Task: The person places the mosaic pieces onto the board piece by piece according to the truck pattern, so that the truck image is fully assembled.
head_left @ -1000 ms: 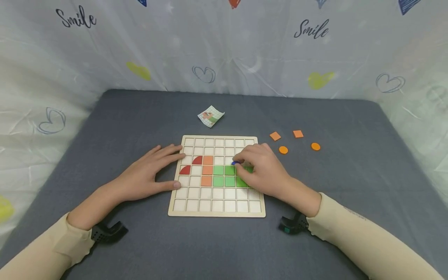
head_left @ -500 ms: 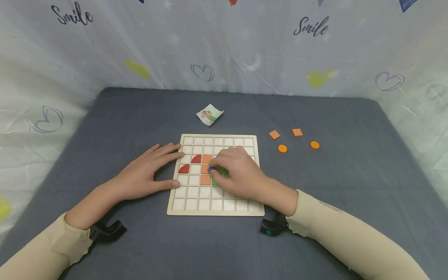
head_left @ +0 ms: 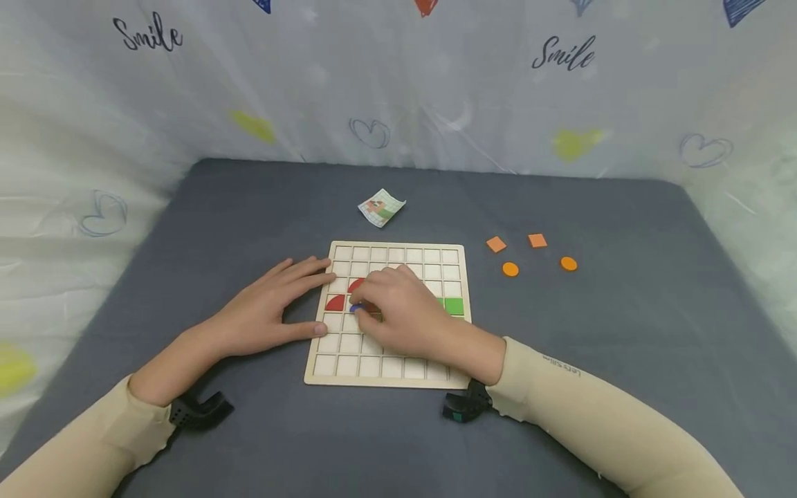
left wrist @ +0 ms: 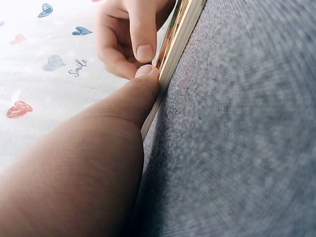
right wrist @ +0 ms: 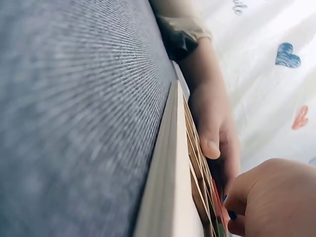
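A wooden grid board [head_left: 373, 384] lies on the dark cloth. My left hand [head_left: 274, 308] rests along its left edge, fingers spread and thumb on the rim. Between thumb and fingertips my right hand [head_left: 405, 308] pinches a small blue piece [head_left: 355, 308], whose full shape is covered. It is over the board, just right of a red quarter-circle tile [head_left: 335, 303]. A second red quarter-circle [head_left: 356, 284] shows beyond the fingers. The right hand covers most of the middle tiles; a green square [head_left: 454, 306] shows at the right. The blue piece also appears in the right wrist view.
Right of the board lie two orange squares [head_left: 496, 244] and two orange discs [head_left: 510, 270]. A small printed card [head_left: 382, 208] sits behind the board. A white patterned curtain [head_left: 461, 83] hangs behind the table.
My right hand has moved left across the board with the blue piece, from near its right side to beside the red tiles. The left hand stays at the board's edge.
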